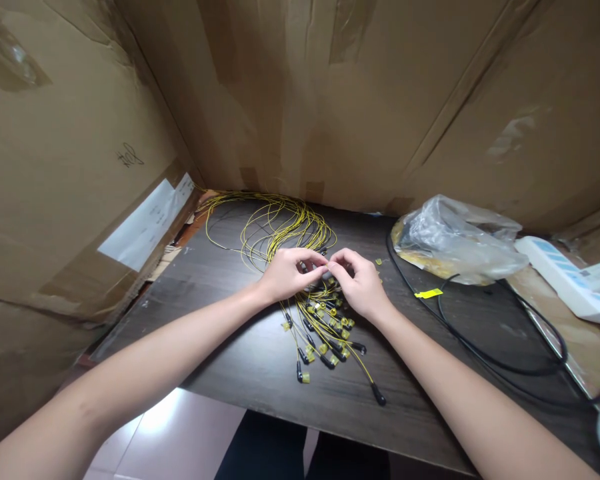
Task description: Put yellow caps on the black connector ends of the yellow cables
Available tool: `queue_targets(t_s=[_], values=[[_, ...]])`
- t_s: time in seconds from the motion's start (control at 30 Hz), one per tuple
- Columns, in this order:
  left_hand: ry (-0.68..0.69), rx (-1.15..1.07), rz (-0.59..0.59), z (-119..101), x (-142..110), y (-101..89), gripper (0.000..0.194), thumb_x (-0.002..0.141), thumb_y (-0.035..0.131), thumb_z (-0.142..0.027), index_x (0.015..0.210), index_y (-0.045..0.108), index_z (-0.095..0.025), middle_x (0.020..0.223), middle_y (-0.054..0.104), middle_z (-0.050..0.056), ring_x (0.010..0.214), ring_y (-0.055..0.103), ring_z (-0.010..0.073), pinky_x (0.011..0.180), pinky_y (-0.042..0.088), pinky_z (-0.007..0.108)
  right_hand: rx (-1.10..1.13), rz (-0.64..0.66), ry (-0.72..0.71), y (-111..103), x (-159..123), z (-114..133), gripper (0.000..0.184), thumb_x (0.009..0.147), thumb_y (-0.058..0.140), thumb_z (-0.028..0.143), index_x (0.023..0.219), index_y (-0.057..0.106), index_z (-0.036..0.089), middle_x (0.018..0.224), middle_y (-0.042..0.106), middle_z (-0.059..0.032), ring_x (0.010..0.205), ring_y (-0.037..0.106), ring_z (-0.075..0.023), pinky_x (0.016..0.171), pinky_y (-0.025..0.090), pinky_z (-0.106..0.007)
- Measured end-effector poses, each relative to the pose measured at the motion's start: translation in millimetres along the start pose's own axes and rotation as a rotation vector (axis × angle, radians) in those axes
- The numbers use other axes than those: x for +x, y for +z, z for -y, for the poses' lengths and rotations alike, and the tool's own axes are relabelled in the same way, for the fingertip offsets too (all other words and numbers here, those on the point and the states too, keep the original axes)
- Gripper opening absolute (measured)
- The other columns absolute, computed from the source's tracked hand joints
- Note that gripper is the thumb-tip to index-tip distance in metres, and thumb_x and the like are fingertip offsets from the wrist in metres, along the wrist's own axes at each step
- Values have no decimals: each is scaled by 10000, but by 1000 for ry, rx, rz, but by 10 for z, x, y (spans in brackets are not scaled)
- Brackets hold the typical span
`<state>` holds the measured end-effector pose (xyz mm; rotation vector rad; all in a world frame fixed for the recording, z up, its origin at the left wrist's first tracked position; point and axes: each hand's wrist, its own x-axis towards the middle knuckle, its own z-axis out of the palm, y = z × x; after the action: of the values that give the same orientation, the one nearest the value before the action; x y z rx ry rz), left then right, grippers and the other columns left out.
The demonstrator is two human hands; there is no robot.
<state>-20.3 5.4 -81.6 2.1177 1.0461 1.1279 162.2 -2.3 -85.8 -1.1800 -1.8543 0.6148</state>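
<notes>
1. Hands: two. The left hand and right hand meet above the middle of the worktop, fingertips nearly touching. Each forms a narrow pinch; whether a part is gripped cannot be told, as the point of contact is too small.
2. Wires: one bundle, mostly yellow, too tangled to count. It loops near the far edge and passes beneath the hands toward the front edge.
3. Plugs: black, on the wire ends, many and overlapping; no full count possible. One plug lies apart, nearest the front edge.
4. Yellow caps: many, among the plugs. One more yellow piece lies right of the right hand.
5. Bag: one, clear plastic, at the far right corner.
6. Black cable: coiled along the right edge, bearing one yellow tag; no text legible.
7. Power strip: one, white and blue, beside the right edge.
8. Cardboard: behind the far edge and at left. It carries a white label, print too small to read, and one handwritten mark, not clearly legible.
</notes>
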Motion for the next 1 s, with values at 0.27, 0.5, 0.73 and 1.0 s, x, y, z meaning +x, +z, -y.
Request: queue_targets(t_s=[0.27, 0.5, 0.73, 1.0], values=[[30, 21, -1, 16, -6, 3, 126, 851, 703, -251, 902, 763, -152, 774, 738, 30, 611, 609, 99, 608, 499, 216, -68, 4, 7, 9, 6, -12, 348, 932, 485, 380, 625, 517, 217, 611, 558, -5, 651, 509, -182, 654, 373, -320], [-37, -19, -15, 4, 10, 7, 136, 839, 708, -258, 902, 762, -150, 768, 734, 24, 608, 597, 97, 586, 482, 208, -10, 10, 2, -6, 9, -12, 228, 909, 495, 346, 747, 596, 221, 757, 670, -24, 763, 566, -203, 748, 399, -334], [-25, -56, 7, 9, -2, -3, 148, 841, 731, -285, 903, 780, -161, 770, 743, 28, 597, 589, 93, 579, 471, 207, 14, 44, 51, -11, 22, -33, 290, 878, 482, 365, 629, 521, 222, 650, 580, -11, 710, 517, -198, 704, 384, -327], [-26, -57, -13, 28, 0, -1, 151, 838, 720, -271, 911, 774, -151, 789, 747, 32, 600, 592, 96, 585, 478, 210, -21, 59, 31, -23, 19, -14, 341, 929, 456, 368, 643, 569, 221, 679, 631, -14, 756, 534, -205, 754, 368, -338]])
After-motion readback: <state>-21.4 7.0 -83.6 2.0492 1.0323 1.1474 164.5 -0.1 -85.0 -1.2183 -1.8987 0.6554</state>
